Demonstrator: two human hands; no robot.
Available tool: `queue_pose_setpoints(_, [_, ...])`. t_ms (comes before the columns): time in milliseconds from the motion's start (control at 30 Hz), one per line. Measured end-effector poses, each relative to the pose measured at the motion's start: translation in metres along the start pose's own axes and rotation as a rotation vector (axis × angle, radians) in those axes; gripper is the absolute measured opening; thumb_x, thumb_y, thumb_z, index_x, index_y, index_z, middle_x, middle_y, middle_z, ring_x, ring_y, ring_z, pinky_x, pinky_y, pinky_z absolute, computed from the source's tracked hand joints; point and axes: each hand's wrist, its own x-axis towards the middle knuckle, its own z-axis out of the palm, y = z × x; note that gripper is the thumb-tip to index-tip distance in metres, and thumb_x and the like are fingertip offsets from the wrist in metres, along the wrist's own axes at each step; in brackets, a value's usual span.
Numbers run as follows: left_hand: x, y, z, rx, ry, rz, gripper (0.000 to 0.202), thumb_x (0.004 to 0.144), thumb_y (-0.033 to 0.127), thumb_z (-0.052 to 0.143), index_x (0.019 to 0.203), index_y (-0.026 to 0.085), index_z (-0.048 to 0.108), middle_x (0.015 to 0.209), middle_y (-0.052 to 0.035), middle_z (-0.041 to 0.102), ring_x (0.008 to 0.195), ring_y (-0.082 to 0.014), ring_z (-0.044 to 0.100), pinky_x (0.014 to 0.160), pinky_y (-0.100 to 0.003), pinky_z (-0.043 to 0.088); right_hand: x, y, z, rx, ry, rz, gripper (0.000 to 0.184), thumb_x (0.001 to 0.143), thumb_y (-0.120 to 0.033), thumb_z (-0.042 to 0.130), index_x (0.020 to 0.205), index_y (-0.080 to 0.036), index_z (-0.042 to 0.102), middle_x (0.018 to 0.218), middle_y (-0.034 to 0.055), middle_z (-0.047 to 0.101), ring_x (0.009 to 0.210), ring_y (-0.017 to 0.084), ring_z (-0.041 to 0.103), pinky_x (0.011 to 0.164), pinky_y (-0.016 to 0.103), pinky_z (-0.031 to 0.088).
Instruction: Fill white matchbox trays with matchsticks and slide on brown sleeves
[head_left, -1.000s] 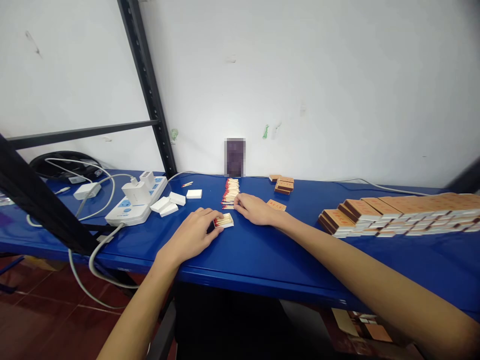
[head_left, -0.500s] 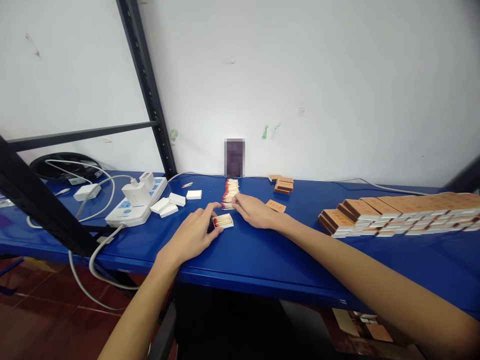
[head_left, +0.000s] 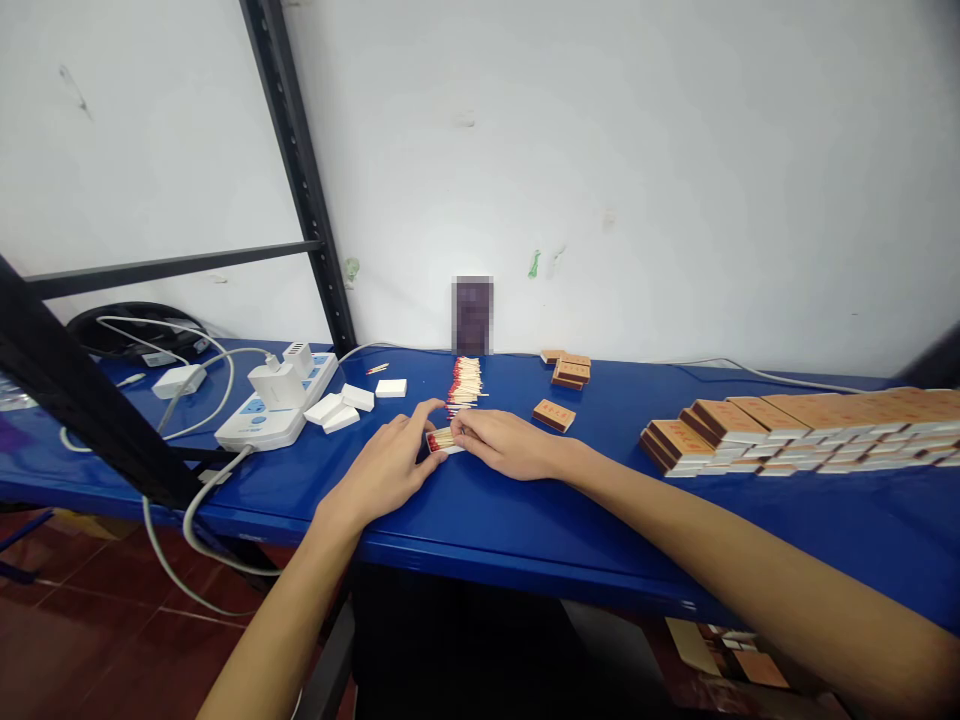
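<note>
We are watching an open tray (head_left: 453,451) with matches (head_left: 441,440) inside; our left hand (head_left: 386,460) is curving around it, fingers well parted. Our right hand (head_left: 511,445) is covering its right end, fingers bunched; what they are holding, we cannot tell. From the tray, loose matches (head_left: 466,382) are lying at twelve o'clock, white boxes (head_left: 324,408) at ten, stacked matchboxes (head_left: 802,430) at three.

The head camera is looking from above and behind the grip, facing forward and down onto the left hand (head_left: 391,456) and right hand (head_left: 511,442). It is viewing from far enough back to be taking in the tabletop (head_left: 487,510) around the grip and the wall (head_left: 690,200) beyond it.
</note>
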Motion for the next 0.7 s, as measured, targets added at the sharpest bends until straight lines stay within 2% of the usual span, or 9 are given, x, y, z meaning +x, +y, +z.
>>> queue_pose_setpoints(333, [0.0002,-0.0005,0.0001,0.012,0.007,0.02,0.047,0.092,0.032,0.051,0.138,0.027,0.039,0.112,-0.0066,0.064,0.102,-0.0263,0.06,0.088,-0.041,0.047,0.0018,0.0041,0.0032,-0.07,0.065,-0.035,0.017,0.097,-0.025,0.04,0.088,-0.02,0.053,0.083,0.0018,0.059,0.073,0.015,0.052,0.068,0.027,0.038])
queue_pose_setpoints(467, [0.0002,0.0005,-0.0007,0.033,-0.008,0.028,0.045,0.093,0.033,0.05,0.136,0.026,0.04,0.113,-0.007,0.064,0.103,-0.0267,0.059,0.088,-0.041,0.047,0.0005,0.002,0.0035,-0.073,0.113,-0.08,0.015,0.096,-0.024,0.042,0.097,-0.02,0.057,0.088,0.0025,0.061,0.079,0.015,0.055,0.071,0.027,0.04])
queue_pose_setpoints(600, [-0.0002,0.0008,-0.0006,0.042,-0.006,0.031,0.043,0.095,0.035,0.049,0.136,0.026,0.041,0.113,-0.0072,0.064,0.103,-0.0264,0.059,0.087,-0.041,0.048,-0.0007,-0.0015,0.0044,-0.083,0.078,-0.13,0.021,0.096,-0.025,0.045,0.108,-0.022,0.061,0.1,0.0043,0.063,0.089,0.017,0.058,0.08,0.029,0.043])
queue_pose_setpoints(700, [-0.0003,0.0004,-0.0001,0.042,0.001,0.036,0.042,0.095,0.036,0.049,0.135,0.026,0.042,0.113,-0.0069,0.064,0.103,-0.026,0.059,0.088,-0.04,0.047,-0.0013,-0.0023,0.0065,-0.094,0.073,-0.131,0.022,0.095,-0.025,0.046,0.108,-0.023,0.064,0.099,0.0041,0.063,0.089,0.016,0.059,0.081,0.029,0.044])
